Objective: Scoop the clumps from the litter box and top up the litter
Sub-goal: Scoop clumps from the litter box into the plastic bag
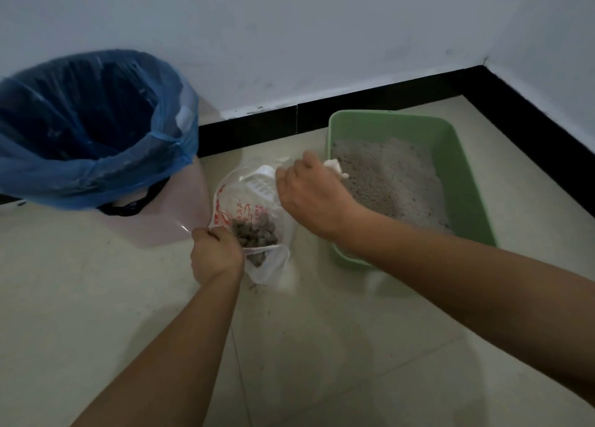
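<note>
Emptying step: left hand [215, 252] pinched the plastic bag [277, 265] open, right hand [309, 194] gripped the scoop [260, 182] above bagged clumps [254, 232]. Next likely needs rescooping the litter box [463, 185].

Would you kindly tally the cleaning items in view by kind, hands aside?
Green litter box: 1
White scoop: 1
Printed plastic bag: 1
Bin with blue liner: 1
Total: 4
The white bit over the litter is unclear, so uncounted.
</note>
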`<state>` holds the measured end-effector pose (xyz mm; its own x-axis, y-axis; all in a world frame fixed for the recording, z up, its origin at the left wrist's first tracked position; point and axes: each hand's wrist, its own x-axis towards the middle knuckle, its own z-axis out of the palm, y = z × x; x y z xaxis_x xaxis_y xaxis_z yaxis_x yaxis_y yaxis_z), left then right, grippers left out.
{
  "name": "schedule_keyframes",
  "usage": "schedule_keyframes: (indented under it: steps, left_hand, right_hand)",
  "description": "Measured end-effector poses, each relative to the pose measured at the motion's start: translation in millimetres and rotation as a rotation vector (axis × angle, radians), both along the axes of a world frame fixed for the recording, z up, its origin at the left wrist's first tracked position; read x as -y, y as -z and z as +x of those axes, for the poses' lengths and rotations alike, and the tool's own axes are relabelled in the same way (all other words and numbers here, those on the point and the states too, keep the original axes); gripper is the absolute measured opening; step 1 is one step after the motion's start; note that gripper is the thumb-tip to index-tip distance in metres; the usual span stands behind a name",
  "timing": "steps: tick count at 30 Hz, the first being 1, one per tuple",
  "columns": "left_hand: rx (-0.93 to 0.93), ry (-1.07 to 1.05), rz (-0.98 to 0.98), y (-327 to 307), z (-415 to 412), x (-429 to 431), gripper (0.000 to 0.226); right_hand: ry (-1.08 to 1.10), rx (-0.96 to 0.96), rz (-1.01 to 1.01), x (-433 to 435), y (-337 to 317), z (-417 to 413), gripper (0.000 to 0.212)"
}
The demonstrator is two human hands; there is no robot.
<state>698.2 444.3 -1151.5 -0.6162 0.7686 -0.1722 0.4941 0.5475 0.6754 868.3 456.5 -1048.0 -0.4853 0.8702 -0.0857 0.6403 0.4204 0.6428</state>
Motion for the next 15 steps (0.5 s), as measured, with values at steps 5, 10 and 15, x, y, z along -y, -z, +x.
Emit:
schedule_keyframes:
  steps: [5,10,15]
  left_hand:
    - [-0.218,0.107,0.137,-1.7,8.0,-3.9,0.034]
    - [-0.188,0.33,0.381,-11.2,44.8,-17.2,0.03]
    - [-0.027,0.608,0.216,-22.5,106.8,-31.0,0.039]
  right_hand:
    - [0.215,-0.32,0.034,-6.5,-9.2,38.7,0.037]
    - [0.529,-0.587,0.126,-3.9,-14.5,113.8,0.036]
    - [0.737,-0.619,0.181,4.5,8.2,190.1,0.032]
